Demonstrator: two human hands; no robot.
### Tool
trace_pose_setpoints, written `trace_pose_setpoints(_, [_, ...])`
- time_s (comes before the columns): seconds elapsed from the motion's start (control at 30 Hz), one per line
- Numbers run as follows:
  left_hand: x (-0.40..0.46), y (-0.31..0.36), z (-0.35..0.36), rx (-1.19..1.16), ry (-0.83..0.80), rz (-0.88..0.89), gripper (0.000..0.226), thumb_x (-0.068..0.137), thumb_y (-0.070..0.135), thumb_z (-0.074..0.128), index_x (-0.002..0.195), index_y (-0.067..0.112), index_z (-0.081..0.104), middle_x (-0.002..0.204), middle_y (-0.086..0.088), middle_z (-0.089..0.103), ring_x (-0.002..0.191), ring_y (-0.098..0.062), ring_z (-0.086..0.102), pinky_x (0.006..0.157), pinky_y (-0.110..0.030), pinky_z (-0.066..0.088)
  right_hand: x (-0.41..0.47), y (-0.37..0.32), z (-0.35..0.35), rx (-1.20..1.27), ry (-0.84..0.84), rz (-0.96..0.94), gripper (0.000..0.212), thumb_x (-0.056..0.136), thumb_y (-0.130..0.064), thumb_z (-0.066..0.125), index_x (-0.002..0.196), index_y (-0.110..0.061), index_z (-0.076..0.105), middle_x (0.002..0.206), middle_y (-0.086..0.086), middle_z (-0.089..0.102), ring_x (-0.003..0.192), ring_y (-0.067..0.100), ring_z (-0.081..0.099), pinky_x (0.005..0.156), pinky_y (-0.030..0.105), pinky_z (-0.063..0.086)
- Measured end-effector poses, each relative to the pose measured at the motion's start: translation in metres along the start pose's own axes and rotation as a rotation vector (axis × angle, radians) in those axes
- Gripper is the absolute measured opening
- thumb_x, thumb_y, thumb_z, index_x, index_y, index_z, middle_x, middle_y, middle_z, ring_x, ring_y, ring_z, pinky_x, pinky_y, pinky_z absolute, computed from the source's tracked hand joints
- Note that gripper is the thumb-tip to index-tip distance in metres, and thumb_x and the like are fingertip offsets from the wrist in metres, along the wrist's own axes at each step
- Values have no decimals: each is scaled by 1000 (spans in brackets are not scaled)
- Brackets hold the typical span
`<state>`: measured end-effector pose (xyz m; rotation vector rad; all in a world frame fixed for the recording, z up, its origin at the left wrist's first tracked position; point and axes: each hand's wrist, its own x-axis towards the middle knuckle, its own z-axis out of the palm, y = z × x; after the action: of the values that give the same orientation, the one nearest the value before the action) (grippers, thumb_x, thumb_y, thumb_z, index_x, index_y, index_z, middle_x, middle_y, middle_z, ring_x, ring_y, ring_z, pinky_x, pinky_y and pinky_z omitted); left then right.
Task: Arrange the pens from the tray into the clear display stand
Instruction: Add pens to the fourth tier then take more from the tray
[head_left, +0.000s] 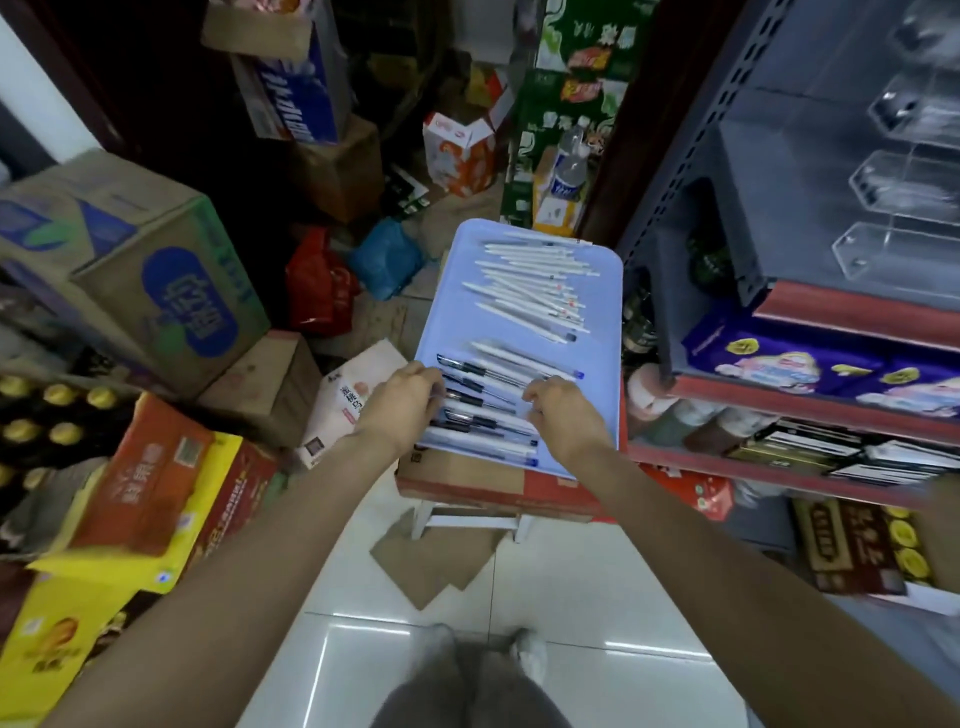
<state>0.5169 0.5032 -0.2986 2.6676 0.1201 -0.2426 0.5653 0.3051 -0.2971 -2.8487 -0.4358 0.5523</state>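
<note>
Both hands are curled over the dark-capped pens (483, 410) at the near end of the tray (597, 291), the left hand (402, 397) and right hand (563, 410) seemingly gathering a bundle, though a firm pinch cannot be told. The bundle is best squared before lifting. The stand (893, 249) sits on the shelf at right-centre; the shelf's red edge (852, 317) must be cleared.
</note>
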Motion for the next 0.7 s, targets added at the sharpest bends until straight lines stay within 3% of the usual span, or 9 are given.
trace_pose_setpoints(0.17, [16,-2,1,14,15,-23,18,91,14,53,107,9,61,110,-12,56,102,-32,55,89,-41,45,3,-10,-3,-174,1,-16,32,90,3,50,122,-5,49,123,15,49,112,31,50,80,39,47])
trace_pose_setpoints(0.37, [24,-6,6,-7,12,-48,11,90,12,57,99,12,63,103,-10,59,97,-31,56,84,-36,41,3,-14,-1,-312,-53,-28,35,90,0,54,123,-5,44,124,14,46,116,29,47,67,33,40])
trace_pose_setpoints(0.6, [23,-7,7,-159,67,-70,12,86,11,63,97,10,63,101,-10,60,95,-29,57,86,-40,46,2,-17,-5,-282,-63,-36,26,92,-1,50,118,-5,49,123,13,46,114,28,49,67,33,37])
trace_pose_setpoints(0.7, [21,-3,4,-355,215,-166,19,85,9,64,104,4,63,103,-12,62,96,-28,59,87,-36,48,-6,-15,-13,-123,-37,-9,10,95,-5,46,101,-5,53,108,15,52,96,31,55,64,32,37])
